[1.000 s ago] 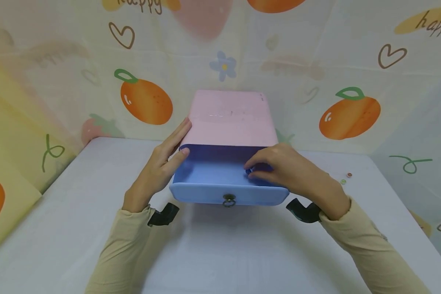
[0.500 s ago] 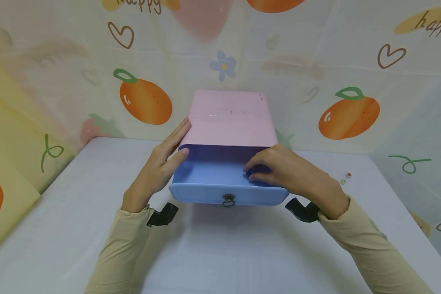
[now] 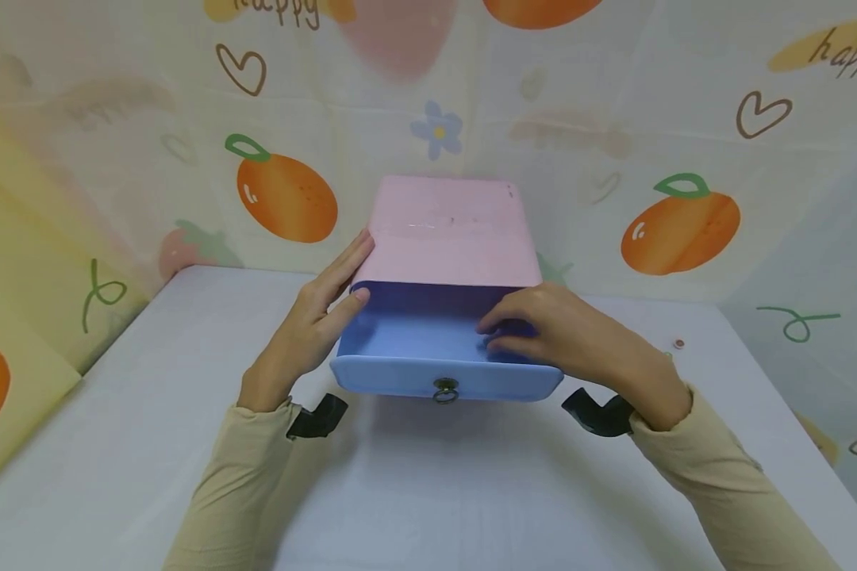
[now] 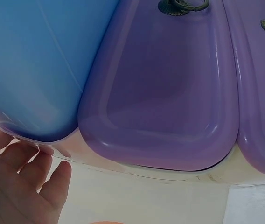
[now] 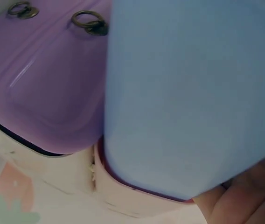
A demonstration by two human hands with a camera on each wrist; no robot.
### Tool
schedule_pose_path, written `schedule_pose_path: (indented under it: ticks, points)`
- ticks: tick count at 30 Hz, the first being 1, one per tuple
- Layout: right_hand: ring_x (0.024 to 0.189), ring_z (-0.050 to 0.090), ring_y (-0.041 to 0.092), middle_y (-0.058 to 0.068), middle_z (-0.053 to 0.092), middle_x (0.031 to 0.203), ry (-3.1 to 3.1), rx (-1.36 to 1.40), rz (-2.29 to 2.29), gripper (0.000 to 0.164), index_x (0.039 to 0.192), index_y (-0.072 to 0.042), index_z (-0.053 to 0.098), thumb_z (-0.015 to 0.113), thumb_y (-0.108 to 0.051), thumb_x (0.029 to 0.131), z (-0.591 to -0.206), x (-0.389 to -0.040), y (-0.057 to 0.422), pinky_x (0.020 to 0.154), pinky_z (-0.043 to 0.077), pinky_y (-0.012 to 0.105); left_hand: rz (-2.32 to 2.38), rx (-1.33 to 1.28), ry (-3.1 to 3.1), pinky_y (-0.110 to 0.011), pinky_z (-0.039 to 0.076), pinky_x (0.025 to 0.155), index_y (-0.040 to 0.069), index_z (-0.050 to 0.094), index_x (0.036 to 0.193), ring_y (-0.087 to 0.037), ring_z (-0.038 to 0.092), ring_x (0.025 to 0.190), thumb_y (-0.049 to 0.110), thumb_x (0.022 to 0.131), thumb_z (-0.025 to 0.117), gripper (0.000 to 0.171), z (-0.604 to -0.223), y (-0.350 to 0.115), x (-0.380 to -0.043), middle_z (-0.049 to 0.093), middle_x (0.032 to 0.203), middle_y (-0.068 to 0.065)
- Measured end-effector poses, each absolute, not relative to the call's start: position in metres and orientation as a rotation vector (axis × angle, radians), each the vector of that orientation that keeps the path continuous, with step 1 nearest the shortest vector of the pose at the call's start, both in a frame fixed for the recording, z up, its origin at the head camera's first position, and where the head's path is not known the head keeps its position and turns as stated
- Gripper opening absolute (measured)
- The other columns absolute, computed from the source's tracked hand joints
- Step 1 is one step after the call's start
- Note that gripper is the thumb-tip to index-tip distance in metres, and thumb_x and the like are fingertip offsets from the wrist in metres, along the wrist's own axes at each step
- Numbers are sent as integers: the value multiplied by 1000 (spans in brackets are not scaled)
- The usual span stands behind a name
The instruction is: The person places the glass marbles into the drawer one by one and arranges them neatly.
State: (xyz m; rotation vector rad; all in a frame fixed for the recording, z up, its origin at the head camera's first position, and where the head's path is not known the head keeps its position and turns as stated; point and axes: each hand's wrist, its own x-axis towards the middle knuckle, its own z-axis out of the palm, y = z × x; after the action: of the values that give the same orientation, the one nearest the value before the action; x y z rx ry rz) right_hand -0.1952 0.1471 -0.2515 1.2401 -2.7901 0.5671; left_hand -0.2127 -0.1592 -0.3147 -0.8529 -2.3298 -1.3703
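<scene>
A small chest with a pink top (image 3: 453, 230) stands at the back of the table, its upper blue drawer (image 3: 407, 337) pulled out. My left hand (image 3: 303, 325) rests along the chest's left side, fingers fairly straight, thumb at the front edge. Inside the drawer's right part is my right hand (image 3: 553, 325), fingers bent and fingertips slightly apart. A dark blue spot shows by those fingertips; whether it is a small object or shadow is unclear. In the left wrist view, the left fingers (image 4: 34, 168) touch the chest's side. Drawer and hand hide much in the right wrist view.
Purple drawers (image 4: 165, 88) with ring pulls sit below the blue one, pushed in. A brass-coloured ring pull (image 3: 445, 390) hangs on the blue drawer's front. A small reddish-brown bead-like piece (image 3: 678, 343) lies on the table (image 3: 428, 492) at right. A patterned cloth (image 3: 557, 182) hangs behind.
My right hand has shifted slightly right, and its fingertips have loosened from the small dark blue thing seen between them earlier. My left hand stays on the chest.
</scene>
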Motion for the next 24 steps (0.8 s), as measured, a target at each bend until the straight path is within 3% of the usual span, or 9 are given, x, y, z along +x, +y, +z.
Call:
schedule_pose_path:
  ticks: [7, 19, 24]
  points:
    - [89, 68, 8, -7, 75, 96, -2715, 1245, 600, 22, 104, -14, 77, 79, -11, 83, -246, -191, 157, 80, 58, 31, -1374, -845, -2328, -16, 24, 120, 14, 32, 156, -14, 23, 153, 9, 101, 48, 57, -315, -158, -213, 25, 165, 0]
    - [89, 70, 8, -6, 76, 97, -2535, 1241, 662, 28, 103, -12, 77, 84, -7, 76, -242, -187, 174, 78, 58, 26, -1371, -835, -2334, -13, 24, 119, 15, 32, 156, -14, 23, 153, 9, 101, 48, 58, -315, -158, -213, 25, 165, 0]
    - [87, 68, 10, -5, 76, 97, -2462, 1210, 669, 30, 101, -11, 77, 85, -4, 74, -244, -186, 182, 77, 55, 19, -1378, -843, -2327, -12, 24, 118, 14, 32, 156, -14, 23, 153, 8, 101, 48, 58, -315, -157, -213, 25, 165, 0]
